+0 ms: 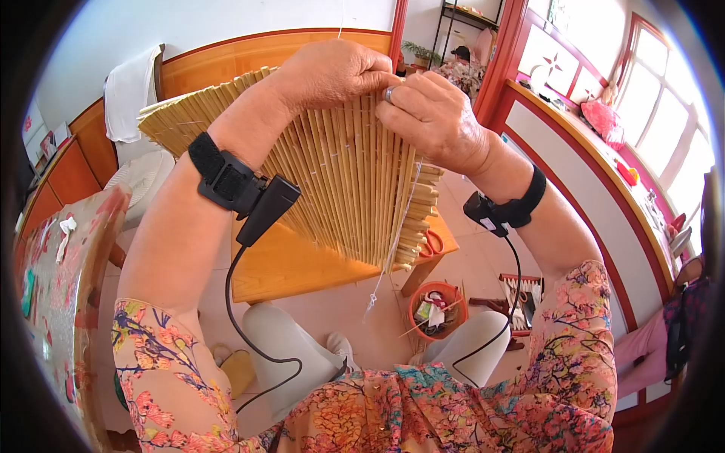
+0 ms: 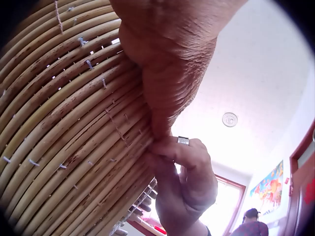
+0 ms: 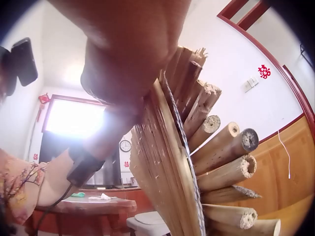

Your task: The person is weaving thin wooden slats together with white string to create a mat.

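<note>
Head view, left hand [image 1: 332, 74], right hand [image 1: 434, 121], both curled, gripping stalk mat [image 1: 332, 181]

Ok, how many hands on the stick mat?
2: the left hand and right hand, side by side at the top of the stick mat. Both are partly hidden; no third hand shows.

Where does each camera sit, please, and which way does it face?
Head: on the person's head, facing forward and down at the stalk mat; left grip, right grip, floral sleeves and legs show.
Left wrist: on that wrist, facing past the stalk mat toward the ceiling; the left grip looms close, the right grip beyond.
Right wrist: on that wrist, facing past the stalk mat toward a table; the right grip looms close, blurred, the left forearm beyond.
Shared: head and left wrist views both show the ring on the right grip.
</note>
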The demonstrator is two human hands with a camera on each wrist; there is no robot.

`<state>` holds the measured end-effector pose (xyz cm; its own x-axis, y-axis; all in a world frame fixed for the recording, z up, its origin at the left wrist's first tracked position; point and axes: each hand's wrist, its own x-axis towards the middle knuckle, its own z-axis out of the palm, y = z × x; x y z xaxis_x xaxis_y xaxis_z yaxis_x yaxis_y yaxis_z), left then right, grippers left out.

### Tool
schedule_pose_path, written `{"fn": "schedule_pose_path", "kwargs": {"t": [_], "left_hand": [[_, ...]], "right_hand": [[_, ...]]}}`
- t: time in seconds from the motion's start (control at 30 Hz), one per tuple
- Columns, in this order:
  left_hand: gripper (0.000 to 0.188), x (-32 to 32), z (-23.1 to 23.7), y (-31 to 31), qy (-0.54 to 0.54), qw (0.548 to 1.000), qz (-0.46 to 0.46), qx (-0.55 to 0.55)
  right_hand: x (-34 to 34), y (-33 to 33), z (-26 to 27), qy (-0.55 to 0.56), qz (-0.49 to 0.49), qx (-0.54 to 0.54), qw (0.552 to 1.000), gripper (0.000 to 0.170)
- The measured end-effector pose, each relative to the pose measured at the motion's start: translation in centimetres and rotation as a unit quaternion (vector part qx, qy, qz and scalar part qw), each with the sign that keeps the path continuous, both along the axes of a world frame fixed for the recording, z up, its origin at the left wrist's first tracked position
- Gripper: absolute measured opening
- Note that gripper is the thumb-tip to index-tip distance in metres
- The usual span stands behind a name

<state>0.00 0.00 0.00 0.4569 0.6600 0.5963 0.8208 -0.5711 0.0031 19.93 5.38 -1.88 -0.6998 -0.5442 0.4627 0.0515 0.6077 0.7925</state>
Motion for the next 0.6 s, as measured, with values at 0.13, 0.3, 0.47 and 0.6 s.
{"fn": "schedule_pose_path", "kwargs": {"t": [0.13,0.3,0.47,0.6], "left_hand": [[0.040,1.1,-1.3,-0.3,0.008,0.996,0.051,0.078],[0.040,1.7,-0.3,1.3,0.046,0.991,0.078,0.099],[0.039,1.3,-0.5,-0.2,0.018,0.987,0.113,0.111],[0.035,1.2,-0.2,-0.3,-0.031,0.993,0.094,0.067]], "right_hand": [[-0.9,-0.7,-1.1,-0.077,0.131,-0.065,0.986,0.013],[-3.6,-7.3,-5.2,-0.188,0.239,-0.153,0.940,0.008],[2.2,-8.7,-7.5,-0.105,0.147,-0.450,0.875,0.010],[6.9,-9.6,-5.8,0.048,0.150,-0.653,0.741,0.012]]}}
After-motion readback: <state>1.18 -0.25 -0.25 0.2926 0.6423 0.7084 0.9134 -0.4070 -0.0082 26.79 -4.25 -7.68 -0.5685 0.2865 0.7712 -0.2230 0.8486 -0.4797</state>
